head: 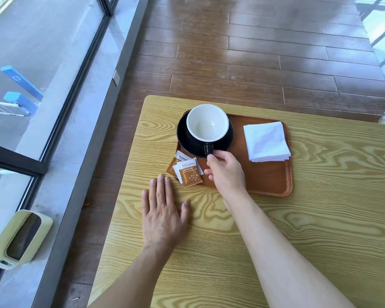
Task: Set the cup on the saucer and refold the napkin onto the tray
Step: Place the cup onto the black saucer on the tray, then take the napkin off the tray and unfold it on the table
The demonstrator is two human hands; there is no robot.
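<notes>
A black cup with a white inside stands upright on a black saucer at the left end of a brown tray. My right hand pinches the cup's black handle at its near side. A white napkin lies folded into a square on the tray's right part. My left hand rests flat on the table, fingers spread, just in front of the tray's near-left corner, and holds nothing.
Two brown and white sugar sachets overlap at the tray's near-left corner, partly over its rim. The wood-grain table ends at its left edge beside a window wall. A pale green bin stands on the floor at left.
</notes>
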